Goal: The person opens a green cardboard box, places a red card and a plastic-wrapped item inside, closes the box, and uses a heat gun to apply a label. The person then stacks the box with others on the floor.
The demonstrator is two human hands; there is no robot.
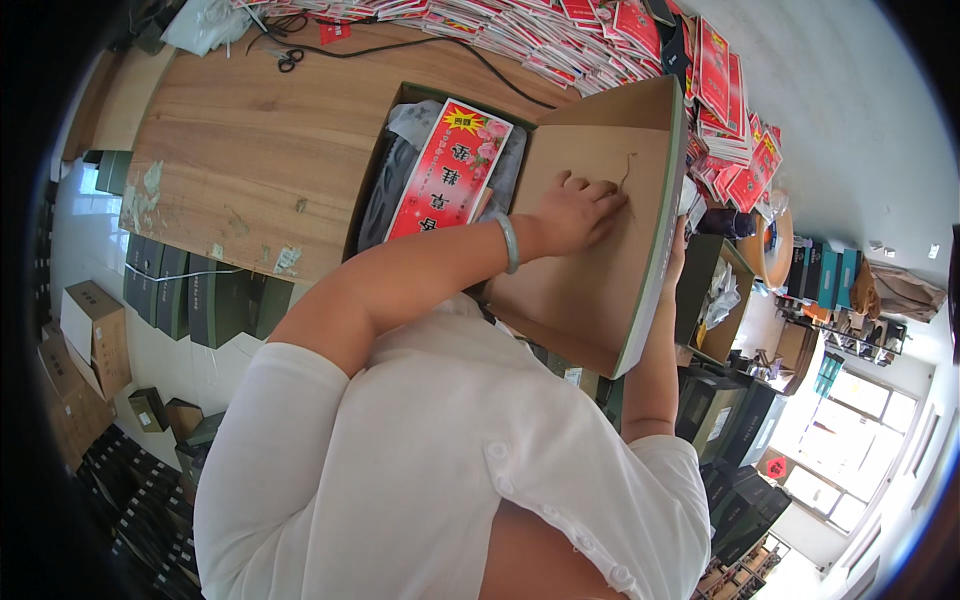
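A dark green shoe box [353, 222] stands on the wooden table with its brown-lined lid [560, 290] swung open to the right. Inside it a dark shoe [388, 188] shows beside grey wrapping paper [415, 122], and a red printed packet with pink flowers [448, 170] lies on top. My left hand [580, 212], a pale bangle on its wrist, reaches across and rests with fingers extended against the lid's inner face. By its fingertips is a thin dark line, perhaps a crease. My right hand [676, 262] is behind the lid's outer side, fingers mostly hidden, near a small white item [690, 200].
Piles of red packets [540, 40] line the table's far edge, with more stacked at the right [725, 90]. A black cable [480, 58] and scissors [290, 60] lie at the back. An open box [740, 270] and stacked shoe boxes [735, 410] stand to the right.
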